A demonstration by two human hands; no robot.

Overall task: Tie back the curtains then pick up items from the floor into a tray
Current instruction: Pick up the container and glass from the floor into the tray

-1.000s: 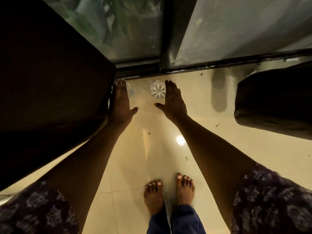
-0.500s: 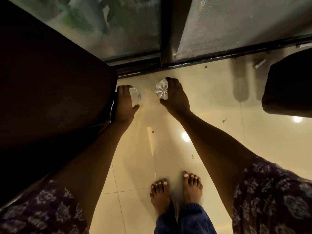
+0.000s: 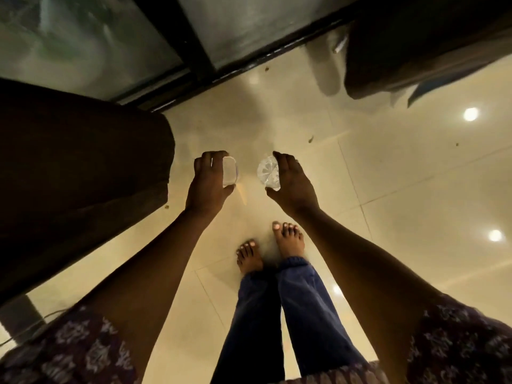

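My left hand (image 3: 207,184) grips a small clear plastic box (image 3: 230,171) with rounded corners, held above the floor. My right hand (image 3: 293,182) grips a clear faceted glass piece (image 3: 268,173), round with a star pattern. Both hands hover over the cream tiled floor (image 3: 388,189), side by side and a little apart. A dark curtain (image 3: 77,176) hangs at the left, close beside my left hand. A second dark curtain (image 3: 415,45) hangs at the upper right. No tray is in view.
The window's dark frame (image 3: 194,59) and glass run along the top. Small crumbs (image 3: 310,139) dot the floor, and a small stick-like item (image 3: 340,46) lies near the right curtain. My bare feet (image 3: 288,236) stand below my hands.
Both hands reached down to the floor by the window, closed on the clear box and the glass piece, and have lifted them toward me. The view has swung right.
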